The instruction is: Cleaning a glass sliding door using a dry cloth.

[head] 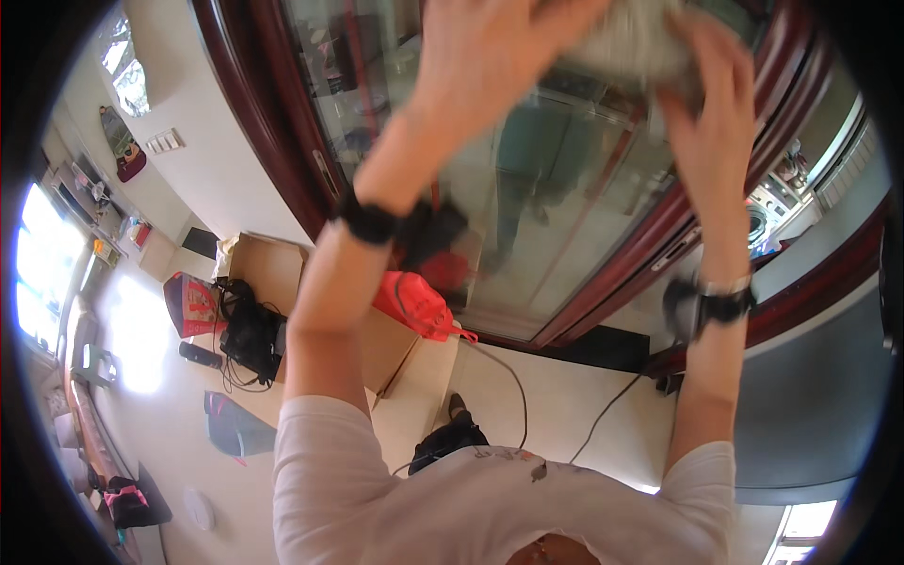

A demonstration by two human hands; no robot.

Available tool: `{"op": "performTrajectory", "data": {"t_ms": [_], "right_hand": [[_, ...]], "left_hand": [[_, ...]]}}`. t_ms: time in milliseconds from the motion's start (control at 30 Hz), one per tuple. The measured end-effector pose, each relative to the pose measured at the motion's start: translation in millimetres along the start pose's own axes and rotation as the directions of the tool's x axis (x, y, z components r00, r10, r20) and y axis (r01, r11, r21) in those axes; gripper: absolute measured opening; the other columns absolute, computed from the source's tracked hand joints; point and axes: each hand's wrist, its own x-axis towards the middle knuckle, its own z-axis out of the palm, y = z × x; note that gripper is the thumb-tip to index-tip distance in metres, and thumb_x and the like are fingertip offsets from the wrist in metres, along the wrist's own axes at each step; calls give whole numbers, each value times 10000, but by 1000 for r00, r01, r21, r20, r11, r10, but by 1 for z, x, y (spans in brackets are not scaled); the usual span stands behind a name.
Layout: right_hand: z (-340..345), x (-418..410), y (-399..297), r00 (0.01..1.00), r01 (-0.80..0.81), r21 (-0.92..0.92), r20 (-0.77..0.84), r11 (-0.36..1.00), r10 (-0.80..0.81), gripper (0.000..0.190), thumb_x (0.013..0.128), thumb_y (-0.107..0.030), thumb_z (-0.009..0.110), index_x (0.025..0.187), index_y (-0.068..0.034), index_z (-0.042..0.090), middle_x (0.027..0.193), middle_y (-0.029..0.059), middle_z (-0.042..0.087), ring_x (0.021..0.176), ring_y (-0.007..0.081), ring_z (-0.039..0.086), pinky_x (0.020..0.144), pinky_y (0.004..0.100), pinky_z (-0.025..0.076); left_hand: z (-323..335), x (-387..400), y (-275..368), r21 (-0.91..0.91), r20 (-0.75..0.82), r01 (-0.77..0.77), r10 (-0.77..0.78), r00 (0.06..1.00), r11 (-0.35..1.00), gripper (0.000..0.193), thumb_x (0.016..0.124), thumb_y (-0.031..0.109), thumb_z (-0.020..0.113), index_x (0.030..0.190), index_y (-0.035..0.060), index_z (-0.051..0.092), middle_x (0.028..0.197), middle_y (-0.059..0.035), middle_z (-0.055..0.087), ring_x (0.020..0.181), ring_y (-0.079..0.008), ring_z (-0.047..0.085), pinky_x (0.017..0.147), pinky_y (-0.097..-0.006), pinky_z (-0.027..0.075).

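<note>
Both my arms reach up in front of a glass sliding door (544, 282) with dark red frames. A pale greyish thing, probably a cloth (628, 42), is blurred at the top between my hands. My right hand (713, 127) has its fingers and thumb curled around the right side of it. My left hand (487, 56) is beside its left edge with the thumb stretched towards it; the fingertips run out of the picture, so its hold is unclear. Each wrist wears a black band.
At lower left, an opened cardboard box (268, 258) stands near a black bag with cords (251, 332) and a red plastic bag (417, 304). A cable (519, 381) runs across the floor. On the right is a large grey curved surface (812, 417). Wall switches (164, 141) sit left of the door.
</note>
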Motion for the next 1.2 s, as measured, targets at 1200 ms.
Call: {"op": "performTrajectory", "data": {"t_ms": [1200], "right_hand": [[80,-212,111,992,-110,54,62,993,106,382,754,-9,658,1071,-222,683,1098,60,581,1052,290,545,879,420,469]], "left_hand": [[142,-153,145,-159,337,184,-122,933,970,332,737,163,629,1069,153,611,1049,-119,548,873,-292,532,722,-420,445]]}}
